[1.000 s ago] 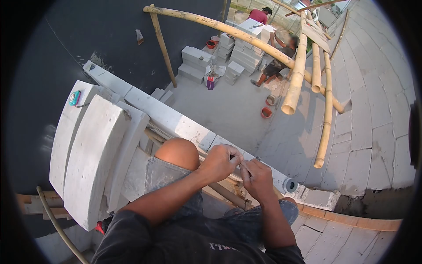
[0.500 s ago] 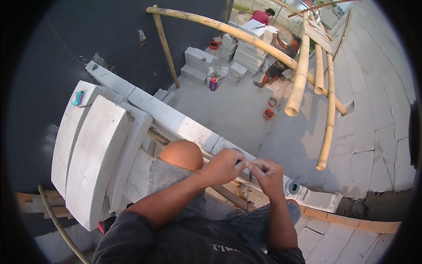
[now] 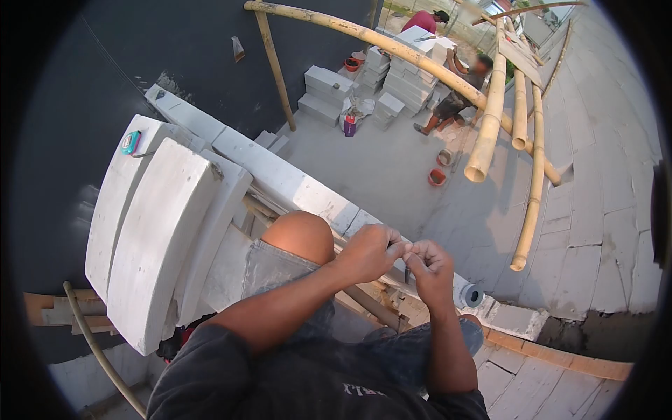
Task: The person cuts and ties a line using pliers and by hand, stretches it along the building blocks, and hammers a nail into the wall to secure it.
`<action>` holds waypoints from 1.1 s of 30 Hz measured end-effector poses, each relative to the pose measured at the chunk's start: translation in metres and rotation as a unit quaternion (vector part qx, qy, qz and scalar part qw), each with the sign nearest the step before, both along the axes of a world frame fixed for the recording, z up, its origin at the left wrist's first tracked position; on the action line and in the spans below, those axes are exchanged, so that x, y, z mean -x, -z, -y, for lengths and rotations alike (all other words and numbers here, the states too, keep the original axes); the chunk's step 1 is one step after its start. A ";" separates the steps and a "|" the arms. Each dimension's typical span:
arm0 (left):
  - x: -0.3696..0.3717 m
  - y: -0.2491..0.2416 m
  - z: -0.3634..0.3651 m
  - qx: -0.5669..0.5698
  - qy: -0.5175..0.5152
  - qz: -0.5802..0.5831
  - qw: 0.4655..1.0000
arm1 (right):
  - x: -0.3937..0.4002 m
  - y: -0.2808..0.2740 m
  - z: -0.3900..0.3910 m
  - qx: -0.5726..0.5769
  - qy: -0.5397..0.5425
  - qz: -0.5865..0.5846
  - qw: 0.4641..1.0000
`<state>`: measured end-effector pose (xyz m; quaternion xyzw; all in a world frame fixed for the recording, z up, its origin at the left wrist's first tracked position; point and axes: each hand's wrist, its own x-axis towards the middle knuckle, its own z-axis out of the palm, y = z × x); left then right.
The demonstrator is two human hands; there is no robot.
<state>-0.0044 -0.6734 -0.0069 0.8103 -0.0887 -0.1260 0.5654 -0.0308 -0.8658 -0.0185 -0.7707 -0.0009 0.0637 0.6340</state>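
My left hand (image 3: 373, 253) and my right hand (image 3: 430, 269) meet above the top of a white block wall (image 3: 325, 203). Both are closed, thumbs and fingertips pinched together around something too small to make out. Just below the fingers shows a short dark upright piece (image 3: 407, 274). To the right of my right hand, a grey round spool-like thing (image 3: 472, 295) sits at the wall's edge. My bare knee (image 3: 299, 236) is bent up beside my left forearm.
Large white blocks (image 3: 164, 238) stand at my left with a teal tape measure (image 3: 131, 143) on top. Bamboo poles (image 3: 364, 33) cross ahead. Below are block stacks (image 3: 409, 80), orange buckets (image 3: 437, 177) and two people, one crouching (image 3: 458, 94). A dark wall (image 3: 189, 42) rises at left.
The view has shifted slightly, so the surroundings sit a little farther right. My hands stay pinched together, with my left fingers slightly re-angled.
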 end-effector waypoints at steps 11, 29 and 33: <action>-0.011 -0.004 -0.007 0.162 0.129 -0.182 0.961 | -0.005 -0.016 0.014 -0.297 -0.018 -0.125 0.946; -0.011 0.012 -0.019 0.338 0.049 -0.378 0.861 | -0.011 -0.033 0.012 0.127 -0.102 0.207 0.965; -0.012 0.005 -0.017 0.328 0.057 -0.348 0.876 | -0.009 -0.036 0.008 0.151 -0.079 0.251 0.953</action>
